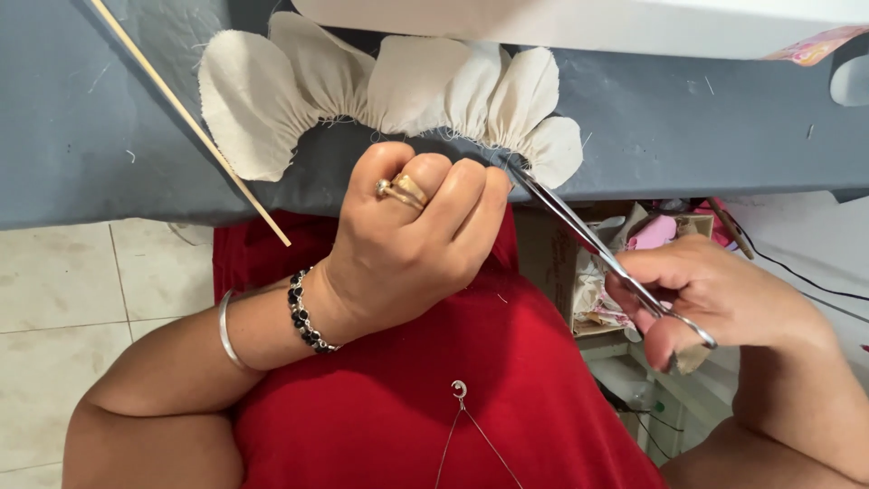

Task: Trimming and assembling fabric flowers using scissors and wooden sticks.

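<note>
Holding the gathered cream cloth (389, 86) at its frilly edge, the left hand (412, 240) is curled shut. Just right of the cloth, the right hand (715, 294) grips thin metal scissors (602, 254), tips touching the edge. Small, slow snips work best.

One gathered cloth (389, 95), one scissors (602, 255), one stick (190, 122).

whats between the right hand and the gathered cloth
The scissors: held in the right hand, their blades run up to the gathered cloth edge beside the left hand. Head view shows it.
</note>
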